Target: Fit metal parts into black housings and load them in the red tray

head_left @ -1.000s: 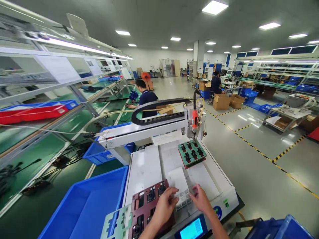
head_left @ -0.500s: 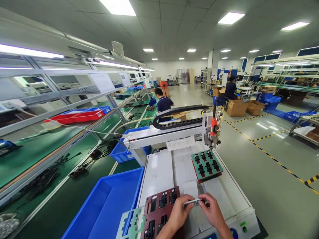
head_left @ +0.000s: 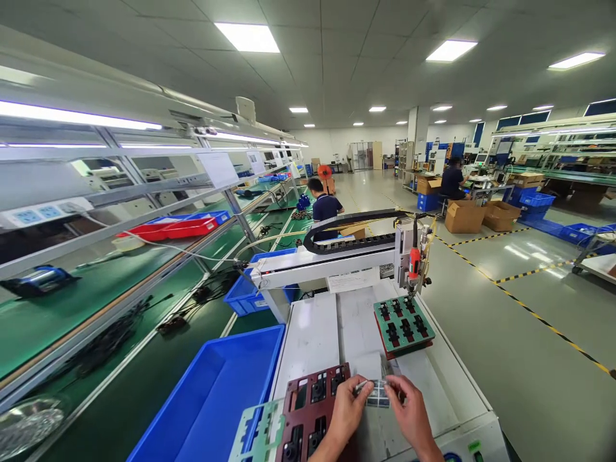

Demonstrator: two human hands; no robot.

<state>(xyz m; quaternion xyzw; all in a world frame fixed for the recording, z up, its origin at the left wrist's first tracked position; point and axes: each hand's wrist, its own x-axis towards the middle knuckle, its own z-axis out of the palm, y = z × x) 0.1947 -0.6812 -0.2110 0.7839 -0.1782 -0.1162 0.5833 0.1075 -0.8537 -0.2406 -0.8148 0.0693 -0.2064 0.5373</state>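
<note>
My left hand [head_left: 345, 410] and my right hand [head_left: 409, 410] pinch the two ends of a small clear strip of parts [head_left: 376, 392] and hold it just above the white machine bed [head_left: 308, 333]. A dark red fixture plate [head_left: 314, 410] with black parts in its pockets lies directly left of my left hand. A pale green cover plate [head_left: 255, 430] lies beside it at the bed's left edge. Farther back, a green fixture [head_left: 403, 326] with black parts sits under the machine's orange screwdriver head [head_left: 414, 262].
A large blue bin [head_left: 212, 398] stands left of the machine, and a smaller blue bin [head_left: 245, 292] behind it. A green conveyor bench [head_left: 96, 314] with shelves runs along the left. A seated person [head_left: 325, 206] works ahead; another person [head_left: 452, 179] sits among cardboard boxes at right.
My view has lifted and swung left. Both hands raised the strip off the bed and now hold it between them. The screwdriver head stays over the green fixture.
</note>
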